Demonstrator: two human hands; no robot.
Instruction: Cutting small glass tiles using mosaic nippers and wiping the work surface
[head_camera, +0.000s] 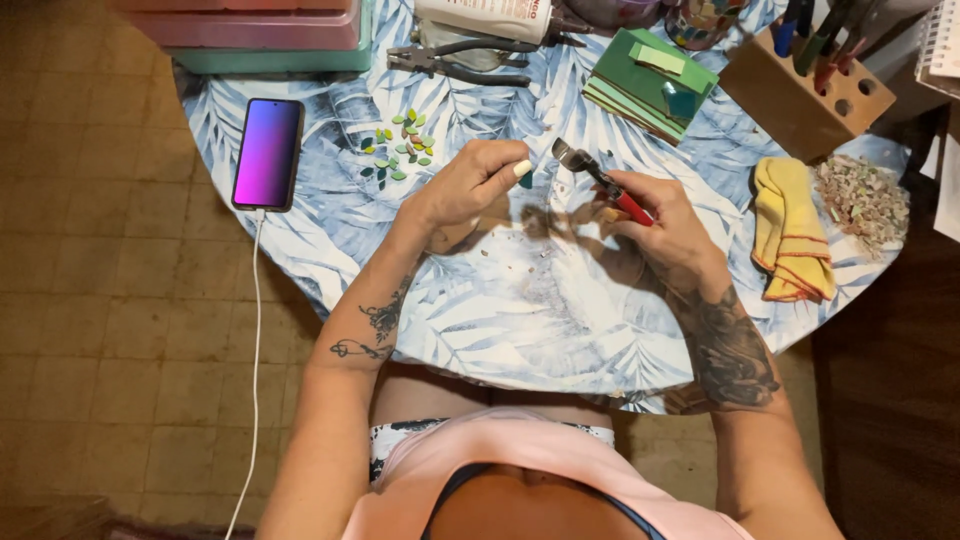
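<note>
Two hands at work over the round table (520, 330), which carries a blue leaf-print cloth.

Left hand (465, 185): fingers curled in narrow, thumb and fingertips pinching a small dark green piece (526, 181). Only its lower edge shows under the thumb, so I cannot tell its full shape.

Right hand (660, 225): closed around the red handles of the nippers (600, 180). The metal head points up and left, just beside the piece but apart from it. Whether the jaws stand parted is too small to tell.

Step in hand, by my judgement: trimming the piece to shape, caught between bites. Fine chips (545, 250) lie on the cloth below both hands.

Finished work: a cluster of green leaf-shaped pieces (400, 150) lies near, to the left of my left hand.

Next move, as I judge it, calls for a steady pinch, the edge of the piece fed squarely into the nipper head, and a light squeeze so that only a sliver breaks off.

Surroundings: a phone (267, 152) on its cable at the left edge; a stack of green tiles (645, 85) beyond the hands; a yellow cloth (790, 230) and a pile of pale offcuts (862, 198) at the right.
</note>
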